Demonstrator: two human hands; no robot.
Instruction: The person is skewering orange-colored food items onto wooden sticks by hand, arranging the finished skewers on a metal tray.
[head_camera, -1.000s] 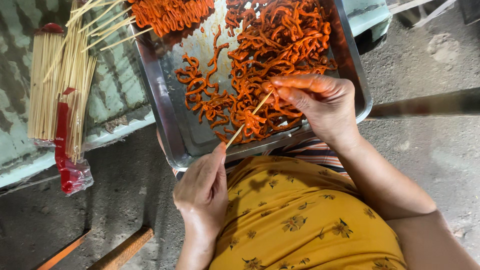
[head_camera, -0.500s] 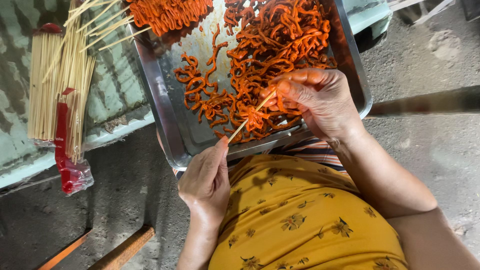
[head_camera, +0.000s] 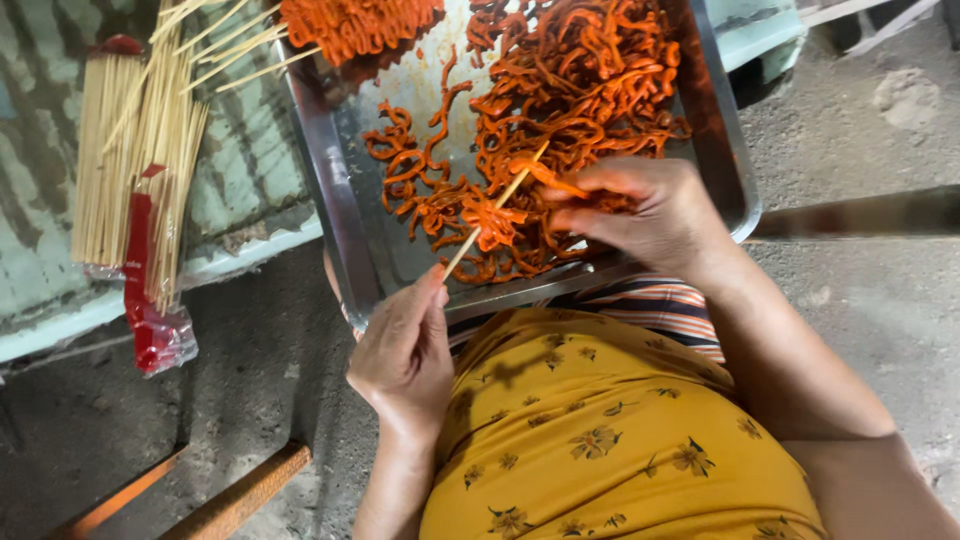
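Over the lap of a person in a yellow flowered garment, a shallow steel tray held a tangled heap of orange strips, with one finished bundle of loaded skewers lying at its far rim. To the left, on a pale green surface, lay a sheaf of bare bamboo sticks, too many to count, partly in a red and clear wrapper. Nothing blocked the view of the work. One skewer was in hand, its long axis running diagonally from near left up to far right, tip over the heap. The left hand pinched its lower end between closed thumb and fingers. The right hand, fingers curled shut, pressed an orange strip onto the upper end; one folded piece already sat mid-stick.
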